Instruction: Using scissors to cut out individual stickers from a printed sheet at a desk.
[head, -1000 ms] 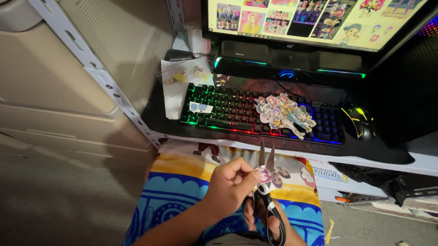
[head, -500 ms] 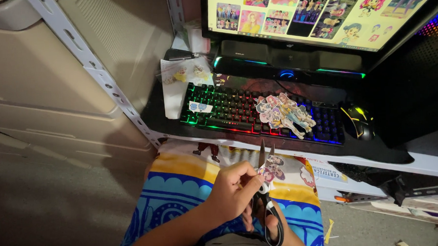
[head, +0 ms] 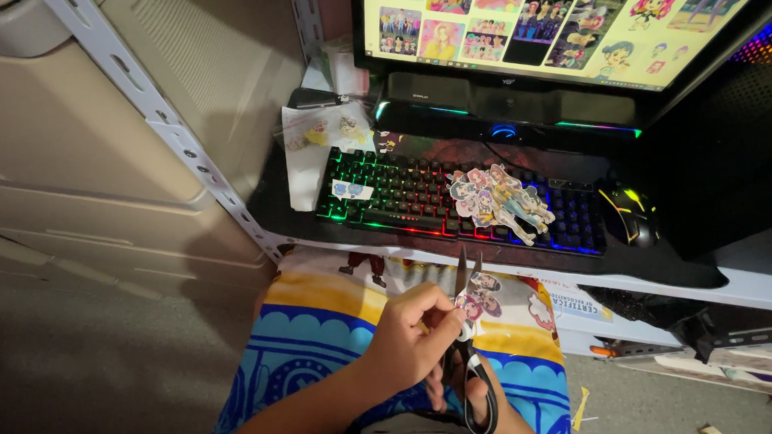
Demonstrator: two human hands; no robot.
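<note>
A small cartoon sticker cutout (head: 477,296) sits between the parted blades of black-handled scissors (head: 470,359), low in the near middle, over a lap covered by a blue-and-yellow blanket (head: 321,330). The left hand (head: 407,340) pinches the cutout's edge; the right hand (head: 461,394) – mostly hidden – has fingers through the scissor loops. Farther off, a pile of finished cutouts (head: 498,202) lies on a backlit keyboard (head: 402,195), a mouse (head: 630,213) to its right, a monitor (head: 559,23) beyond.

Keyboard (head: 420,199): black, rainbow-lit keys. Scissors (head: 471,385): black handles. Cloth (head: 321,330): blue and yellow, cartoon print. Cutouts (head: 498,200): pastel figures.
</note>
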